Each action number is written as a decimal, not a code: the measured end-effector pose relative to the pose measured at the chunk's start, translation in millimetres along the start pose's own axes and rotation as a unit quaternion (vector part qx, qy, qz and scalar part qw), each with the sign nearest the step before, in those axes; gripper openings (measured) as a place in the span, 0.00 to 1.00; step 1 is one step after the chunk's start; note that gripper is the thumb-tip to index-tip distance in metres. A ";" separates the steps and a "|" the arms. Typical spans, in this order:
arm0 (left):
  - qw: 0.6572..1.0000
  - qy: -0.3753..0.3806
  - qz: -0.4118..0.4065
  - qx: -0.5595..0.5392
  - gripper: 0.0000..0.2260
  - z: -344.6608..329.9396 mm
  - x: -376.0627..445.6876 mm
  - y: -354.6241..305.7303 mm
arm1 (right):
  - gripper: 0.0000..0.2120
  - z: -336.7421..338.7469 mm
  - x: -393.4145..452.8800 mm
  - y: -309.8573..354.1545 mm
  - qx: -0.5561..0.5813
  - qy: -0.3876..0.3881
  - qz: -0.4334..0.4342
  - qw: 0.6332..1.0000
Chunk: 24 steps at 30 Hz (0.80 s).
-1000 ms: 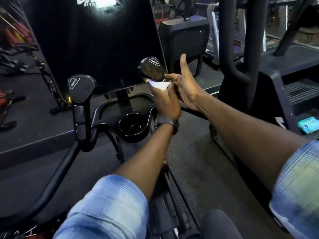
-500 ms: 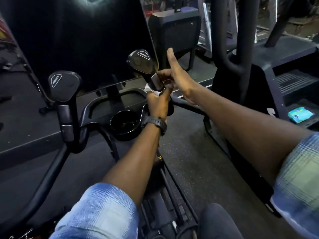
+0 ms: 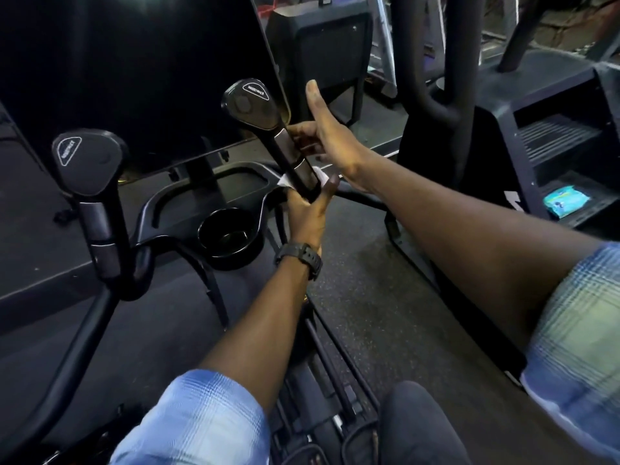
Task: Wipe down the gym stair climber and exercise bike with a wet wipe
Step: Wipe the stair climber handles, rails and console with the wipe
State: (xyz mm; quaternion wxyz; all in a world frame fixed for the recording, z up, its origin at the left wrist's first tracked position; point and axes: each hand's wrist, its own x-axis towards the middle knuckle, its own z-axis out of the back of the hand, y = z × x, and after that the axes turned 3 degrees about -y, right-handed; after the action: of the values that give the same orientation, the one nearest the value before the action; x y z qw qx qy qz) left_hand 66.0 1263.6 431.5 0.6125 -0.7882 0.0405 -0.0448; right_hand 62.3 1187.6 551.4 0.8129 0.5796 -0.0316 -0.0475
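Two hands on the bike's right grip (image 3: 268,129). Left hand (image 3: 307,213) low on the grip's stem, fingers curled round it, wipe (image 3: 320,178) pressed between palm and stem; white corners of the wipe show either side of the stem, just above the fist. Watch (image 3: 299,259) on the left wrist. Right hand (image 3: 327,135) higher up the same stem, fingers wrapped behind it just under the grip's flat head, thumb straight up and free of the grip.

Left grip (image 3: 88,159) upright, well apart from both hands, untouched. Both grips rise from the curved black handlebar (image 3: 208,177).

Cup holder (image 3: 228,234): round black well set in the handlebar frame between the two grips, just left of the left hand. Bottom visible, glossy; nothing seen inside.

Dark screen (image 3: 134,68) tilted behind the grips.

Stair climber (image 3: 553,122) to the right, well apart from the hands. Wipes pack (image 3: 567,199), teal, lies flat on a lower step; whether its flap is open or sealed cannot be told.

Blue plaid sleeves (image 3: 201,421) rolled to the elbow on both arms
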 end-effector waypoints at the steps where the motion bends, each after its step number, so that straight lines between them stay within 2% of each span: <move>1: 1.000 0.009 0.008 0.013 0.23 2.5 -0.7 4.9 | 0.40 -0.1 -0.6 0.1 -0.004 -0.002 0.001 1.000; 4: 0.998 0.053 0.016 0.036 0.13 10.7 8.1 -3.4 | 0.41 0.8 -2.6 2.7 -0.012 -0.003 0.001 1.000; 6: 0.998 0.052 -0.003 -0.018 0.07 11.6 14.5 -21.1 | 0.42 -0.3 -3.2 5.5 -0.009 -0.003 -0.004 1.000; 7: 0.997 0.046 -0.007 -0.060 0.08 10.7 15.8 -29.6 | 0.43 -0.2 -3.3 7.2 -0.008 -0.004 -0.004 1.000; 9: 0.993 0.023 -0.010 -0.115 0.13 10.4 15.6 -37.9 | 0.43 -0.5 -2.8 9.4 -0.009 -0.008 -0.002 1.000; 12: 0.993 0.004 -0.023 -0.115 0.23 7.2 -1.8 -32.4 | 0.41 -0.1 -2.7 6.8 -0.005 -0.015 0.002 1.000; 15: 0.994 -0.009 0.021 -0.104 0.25 4.6 -9.4 -17.3 | 0.42 -3.6 -2.2 -1.3 -0.004 -0.021 -0.012 1.000; 18: 0.995 0.004 0.059 -0.082 0.30 4.8 0.2 -34.4 | 0.44 -3.3 -3.6 -3.7 0.006 -0.006 -0.018 1.000; 21: 0.977 0.045 0.058 -0.199 0.39 6.9 10.9 -68.5 | 0.48 -6.3 -2.2 -0.1 0.007 -0.004 -0.020 1.000; 23: 0.963 0.018 0.041 -0.266 0.36 1.0 17.5 -68.2 | 0.47 -6.0 -3.9 1.5 -0.011 -0.012 -0.016 1.000; 24: 0.965 0.002 0.030 -0.262 0.32 -2.3 16.8 -61.9 | 0.45 -4.8 -5.4 2.2 -0.015 -0.020 -0.011 1.000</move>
State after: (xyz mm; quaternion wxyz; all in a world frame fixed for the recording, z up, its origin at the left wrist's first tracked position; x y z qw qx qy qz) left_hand 82.9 1274.7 492.3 0.3856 -0.9194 0.0757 -0.0160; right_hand 57.5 1193.5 552.0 0.8199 0.5669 -0.0411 -0.0683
